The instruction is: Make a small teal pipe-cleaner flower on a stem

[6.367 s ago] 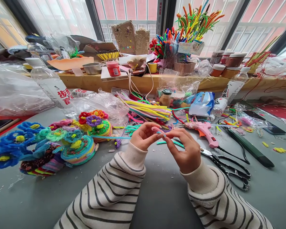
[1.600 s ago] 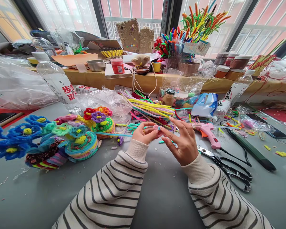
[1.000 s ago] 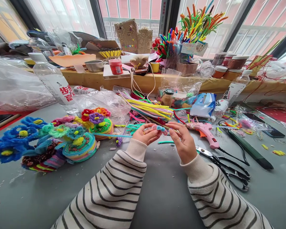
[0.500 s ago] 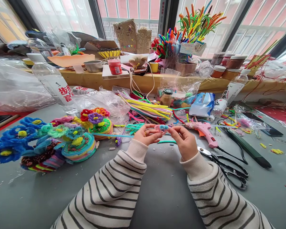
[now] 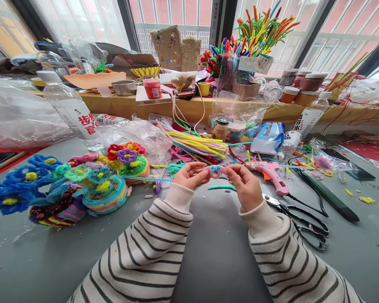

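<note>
Between my two hands is a small pink and light-blue pipe-cleaner piece [image 5: 215, 170], bent into loops, with blue tufts at its top. My left hand [image 5: 193, 175] pinches its left side between thumb and fingers. On the opposite side, my right hand [image 5: 244, 184] has its thumb and fingertips closed on the piece. Just beyond my right hand lies a pink glue gun [image 5: 274, 174], and black-handled scissors [image 5: 298, 221] rest beside my right wrist. A teal pipe cleaner [image 5: 221, 187] is on the table behind the piece.
Fuzzy pipe-cleaner flowers [image 5: 28, 176] and round decorated cakes [image 5: 105, 195] crowd the left. Behind my hands is a pile of pipe cleaners [image 5: 196, 143]. Plastic bottles [image 5: 71, 109] stand at both sides. A wooden ledge [image 5: 129, 103] with jars runs along the window.
The pipe-cleaner piece has turned in my fingers, so its pink loop now hangs below the blue tufts. My left hand has shifted slightly left.
</note>
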{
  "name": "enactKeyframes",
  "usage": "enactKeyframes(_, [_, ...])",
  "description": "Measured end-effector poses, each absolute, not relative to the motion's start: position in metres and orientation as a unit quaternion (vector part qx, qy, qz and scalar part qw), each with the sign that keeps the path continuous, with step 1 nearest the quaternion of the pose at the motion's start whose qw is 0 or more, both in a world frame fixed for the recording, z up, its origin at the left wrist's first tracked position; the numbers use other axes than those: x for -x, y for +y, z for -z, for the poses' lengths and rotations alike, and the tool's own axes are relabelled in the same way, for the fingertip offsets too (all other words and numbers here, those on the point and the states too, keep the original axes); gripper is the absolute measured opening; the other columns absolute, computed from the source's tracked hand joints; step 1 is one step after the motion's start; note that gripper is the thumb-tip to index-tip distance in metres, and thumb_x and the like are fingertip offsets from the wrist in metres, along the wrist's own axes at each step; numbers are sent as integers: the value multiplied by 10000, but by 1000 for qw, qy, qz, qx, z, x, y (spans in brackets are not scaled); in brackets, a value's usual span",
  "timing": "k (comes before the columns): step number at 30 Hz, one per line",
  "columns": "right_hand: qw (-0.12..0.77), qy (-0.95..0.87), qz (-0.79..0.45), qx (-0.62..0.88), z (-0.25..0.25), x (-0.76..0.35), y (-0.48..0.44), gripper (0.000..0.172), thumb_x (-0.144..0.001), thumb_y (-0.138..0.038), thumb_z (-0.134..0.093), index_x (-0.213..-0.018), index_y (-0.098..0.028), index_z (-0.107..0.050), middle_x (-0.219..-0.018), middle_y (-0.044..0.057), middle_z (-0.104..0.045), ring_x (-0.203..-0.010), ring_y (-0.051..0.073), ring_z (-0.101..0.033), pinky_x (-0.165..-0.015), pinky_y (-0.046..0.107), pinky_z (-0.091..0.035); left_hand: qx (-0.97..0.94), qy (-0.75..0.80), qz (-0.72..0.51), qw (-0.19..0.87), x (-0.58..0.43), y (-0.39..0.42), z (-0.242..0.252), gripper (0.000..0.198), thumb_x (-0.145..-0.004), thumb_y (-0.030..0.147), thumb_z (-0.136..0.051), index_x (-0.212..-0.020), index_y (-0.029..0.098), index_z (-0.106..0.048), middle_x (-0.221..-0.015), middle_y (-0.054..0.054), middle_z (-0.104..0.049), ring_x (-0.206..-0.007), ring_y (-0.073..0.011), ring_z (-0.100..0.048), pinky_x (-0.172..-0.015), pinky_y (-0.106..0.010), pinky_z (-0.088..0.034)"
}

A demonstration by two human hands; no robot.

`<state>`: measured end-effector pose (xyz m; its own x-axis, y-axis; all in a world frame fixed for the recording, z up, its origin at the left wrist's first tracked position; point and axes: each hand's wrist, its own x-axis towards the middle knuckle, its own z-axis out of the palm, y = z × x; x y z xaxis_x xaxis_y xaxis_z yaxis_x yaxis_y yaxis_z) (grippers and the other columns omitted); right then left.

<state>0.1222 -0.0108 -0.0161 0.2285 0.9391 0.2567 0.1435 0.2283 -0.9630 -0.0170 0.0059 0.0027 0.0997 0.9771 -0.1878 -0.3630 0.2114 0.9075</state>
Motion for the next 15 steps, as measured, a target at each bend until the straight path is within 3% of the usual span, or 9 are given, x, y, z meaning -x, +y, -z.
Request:
enactKeyframes(7, [521, -519, -466, 492, 18, -118, -10, 295, -576, -423, -599, -689, -152, -567, -622, 1, -551, -566, 106, -470, -525, 234, -374, -322, 418, -532, 662, 16, 6, -1, 292, -455, 159, -709, -692, 127, -541, -614, 11, -606, -571, -86, -581, -590, -212, -479])
enactKeyframes(15, [568, -488, -447, 489, 18, -117, -11, 250, -566, -379, -622, -670, -160, -563, -602, -8, -563, -551, 105, -484, -555, 250, -388, -345, 414, -514, 667, 14, 4, -2, 281, -439, 163, -713, -669, 132, -555, -601, 7, -605, -584, -98, -580, -589, -228, -480])
